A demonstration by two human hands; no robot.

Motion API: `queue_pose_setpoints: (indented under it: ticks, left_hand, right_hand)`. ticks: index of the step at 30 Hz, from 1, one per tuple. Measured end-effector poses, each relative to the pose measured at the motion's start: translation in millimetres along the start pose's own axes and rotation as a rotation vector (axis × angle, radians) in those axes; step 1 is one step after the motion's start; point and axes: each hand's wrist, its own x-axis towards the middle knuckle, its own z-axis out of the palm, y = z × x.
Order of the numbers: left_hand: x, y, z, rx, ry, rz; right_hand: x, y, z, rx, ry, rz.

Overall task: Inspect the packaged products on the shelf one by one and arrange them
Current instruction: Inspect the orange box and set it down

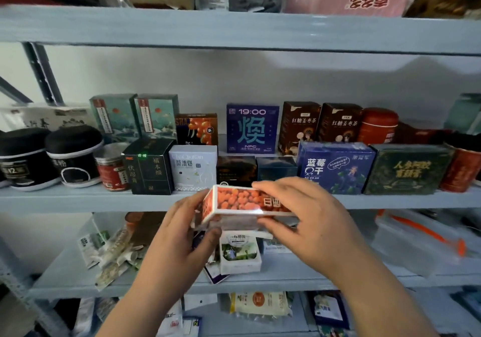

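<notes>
While left hand (182, 230) and right hand (312, 219) fingers (273, 189) grasp it, white-edged box (242, 200), orange berries.

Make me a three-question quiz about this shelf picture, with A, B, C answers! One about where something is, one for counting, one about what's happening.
1. Where is the blue 19:00 box? A) back row of the middle shelf B) top shelf C) on the floor
2. How many brown boxes stand right of it? A) one B) two C) five
3. What is happening to the orange berry box? A) lying on the shelf B) held by both hands C) crushed flat
Answers: 1A, it stands behind the front row; 2B, two alike stand side by side; 3B, left hand and right hand grip its ends.
</notes>
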Motion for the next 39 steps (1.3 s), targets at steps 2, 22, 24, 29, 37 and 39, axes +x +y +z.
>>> queue_pose_setpoints:
  ticks: [2,22,24,29,37,39]
  left_hand:
    - [11.8,1.2,-4.3,0.118,0.044,-0.02]
    - [115.6,22.5,50.4,0.922,-0.025,0.29]
    - [117.4,23.5,55.9,0.917,-0.04,0.284]
    - [117.7,23.8,64.8,0.91,-0.06,0.293]
    - [116.9,25.3,69.9,0.897,-0.078,0.288]
    - [116.5,27.1,72.7,0.885,-0.075,0.298]
  right_hand:
    - [15.4,6.8,-11.4,-0.056,0.08,-0.05]
    - [217.4,120.1,17.0,-0.289,-0.233,0.021]
    - [231.8,126.0,31.0,-0.302,-0.284,0.02]
    - [254.2,133.1,59.0,-0.371,-0.397,0.042]
    - [253.7,140.7,59.5,-0.328,-0.471,0.046]
    - [249.1,141.4,54.6,-0.321,-0.478,0.043]
